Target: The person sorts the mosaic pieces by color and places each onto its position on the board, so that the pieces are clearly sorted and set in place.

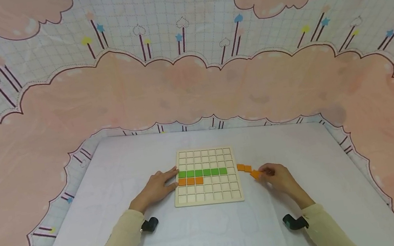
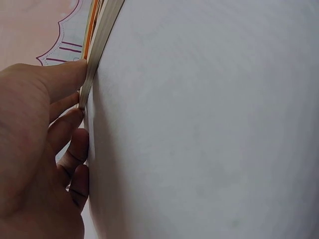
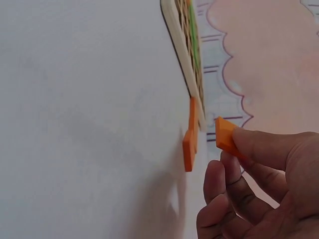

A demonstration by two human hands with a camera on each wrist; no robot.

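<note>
A square wooden grid board lies on the white table, with a row of green tiles and, in the row below, three orange tiles. My left hand touches the board's left edge with its fingertips and thumb; in the left wrist view the thumb rests against the edge. On the right, my right hand pinches an orange tile between thumb and finger, raised off the table. Loose orange tiles lie between the board and that hand; their exact number is partly hidden.
The white table reaches toward me and to both sides. Behind it hangs a cloth printed with pink clouds. A dark wrist camera sticks out by the right sleeve, another camera by the left.
</note>
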